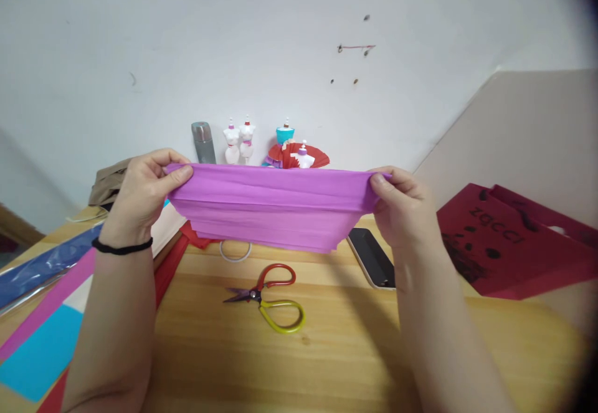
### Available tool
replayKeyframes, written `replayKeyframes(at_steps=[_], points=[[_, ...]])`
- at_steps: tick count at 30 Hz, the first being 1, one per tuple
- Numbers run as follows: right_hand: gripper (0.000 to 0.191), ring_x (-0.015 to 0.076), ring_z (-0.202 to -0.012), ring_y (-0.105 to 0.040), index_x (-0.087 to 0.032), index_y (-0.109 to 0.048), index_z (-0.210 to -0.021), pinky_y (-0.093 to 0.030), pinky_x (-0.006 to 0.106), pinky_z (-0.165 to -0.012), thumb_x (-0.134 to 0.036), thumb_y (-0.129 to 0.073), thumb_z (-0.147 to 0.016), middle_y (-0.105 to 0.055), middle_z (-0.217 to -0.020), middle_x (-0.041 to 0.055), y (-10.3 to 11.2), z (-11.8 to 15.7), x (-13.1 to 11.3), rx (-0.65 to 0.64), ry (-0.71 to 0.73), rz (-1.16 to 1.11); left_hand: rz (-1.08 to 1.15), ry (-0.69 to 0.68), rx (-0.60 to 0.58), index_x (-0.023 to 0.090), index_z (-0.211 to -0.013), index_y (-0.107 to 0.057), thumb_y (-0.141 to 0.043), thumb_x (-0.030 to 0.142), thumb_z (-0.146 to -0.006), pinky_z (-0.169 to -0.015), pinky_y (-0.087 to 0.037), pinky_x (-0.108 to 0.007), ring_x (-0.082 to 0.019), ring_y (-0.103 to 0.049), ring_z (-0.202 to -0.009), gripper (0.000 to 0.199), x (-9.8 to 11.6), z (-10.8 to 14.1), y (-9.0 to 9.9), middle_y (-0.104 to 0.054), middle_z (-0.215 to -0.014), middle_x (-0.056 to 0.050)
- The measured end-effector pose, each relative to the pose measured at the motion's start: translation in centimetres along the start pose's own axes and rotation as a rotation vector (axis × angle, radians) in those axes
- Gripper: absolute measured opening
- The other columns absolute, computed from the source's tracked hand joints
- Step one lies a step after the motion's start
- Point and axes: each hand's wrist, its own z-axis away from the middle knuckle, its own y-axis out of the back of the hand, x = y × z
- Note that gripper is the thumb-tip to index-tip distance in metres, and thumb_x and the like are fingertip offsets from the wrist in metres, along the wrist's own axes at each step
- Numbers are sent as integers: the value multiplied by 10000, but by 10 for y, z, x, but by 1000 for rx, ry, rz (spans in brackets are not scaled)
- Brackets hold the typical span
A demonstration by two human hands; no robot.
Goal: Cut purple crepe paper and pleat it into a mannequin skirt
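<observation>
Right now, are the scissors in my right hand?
No, the scissors lie on the table, while your right hand pinches the purple sheet.

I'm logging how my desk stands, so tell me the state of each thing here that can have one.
Purple sheet: creased in folds, held stretched between both hands
Left hand: closed on one end
Right hand: closed on the other
Scissors: lying down, blades slightly open
Phone: lying flat, screen dark
Grey bottle: standing
Red bag: can't tell if open or shut
</observation>
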Motion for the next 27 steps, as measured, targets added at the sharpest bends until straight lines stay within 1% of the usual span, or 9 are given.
replayKeyframes(at_steps=[4, 9, 11, 13, 16, 18, 22, 24, 27], points=[[198, 148, -507, -438, -281, -630, -682, -337, 290, -455, -417, -718, -796, -533, -594, -11, -5, 2, 8, 159, 154, 137, 13, 91, -48, 191, -733, -703, -844, 302, -660, -477, -345, -216, -81, -500, -540, 193, -1, -1, 2, -628, -639, 35], [152, 217, -736, -599, -287, -671, -812, -482, 358, -671, -389, -600, -899, -660, -775, 27, -10, 10, 5, 281, 380, 446, -66, 122, -130, 187, -680, -693, -855, 310, -585, -475, -353, -211, -91, -501, -512, 225, -14, -10, 2, -619, -597, 30], [155, 227, -770, -620, -287, -680, -850, -491, 375, -703, -376, -573, -918, -684, -816, 37, -12, 14, 0, 256, 434, 528, -174, 85, -202, 192, -664, -704, -829, 330, -609, -499, -401, -220, -121, -551, -546, 194, -21, -13, 3, -653, -618, 0], [148, 221, -750, -628, -291, -687, -864, -489, 372, -685, -344, -563, -924, -695, -817, 34, -13, 17, -5, 198, 465, 589, -298, 73, -364, 215, -755, -746, -795, 352, -651, -583, -484, -235, -171, -649, -671, 180, -25, -14, 2, -731, -758, -36], [145, 205, -693, -633, -294, -696, -870, -478, 357, -639, -290, -561, -921, -708, -792, 21, -17, 21, -11, 55, 495, 658, -496, 63, -634, 285, -1116, -730, -805, 347, -635, -814, -541, -287, -250, -695, -1014, 490, -21, -8, -7, -742, -1133, -51], [140, 197, -641, -631, -295, -703, -858, -471, 352, -608, -271, -575, -910, -715, -769, 16, -20, 24, -15, -42, 517, 672, -587, 32, -737, 323, -1321, -610, -819, 352, -617, -947, -503, -324, -282, -620, -1203, 735, -14, 0, -22, -665, -1312, -46], [115, 214, -657, -664, -321, -716, -814, -506, 366, -639, -293, -625, -879, -738, -783, 17, -25, 30, -21, -175, 507, 637, -545, -111, -838, 300, -1442, -472, -812, 417, -653, -1081, -398, -377, -297, -490, -1342, 868, -4, 18, -69, -516, -1479, -71], [115, 223, -696, -685, -332, -720, -819, -529, 374, -668, -294, -628, -876, -749, -801, 19, -25, 31, -23, -217, 507, 635, -485, -109, -879, 267, -1404, -497, -784, 389, -686, -957, -462, -355, -267, -597, -1171, 782, -4, 24, -89, -631, -1317, -78], [130, 221, -708, -703, -318, -730, -852, -549, 371, -673, -243, -626, -872, -754, -799, 18, -23, 31, -24, -246, 550, 627, -463, -68, -833, 196, -981, -663, -608, 287, -803, -708, -447, -286, -177, -607, -802, 207, -8, 27, -102, -670, -871, -11]])
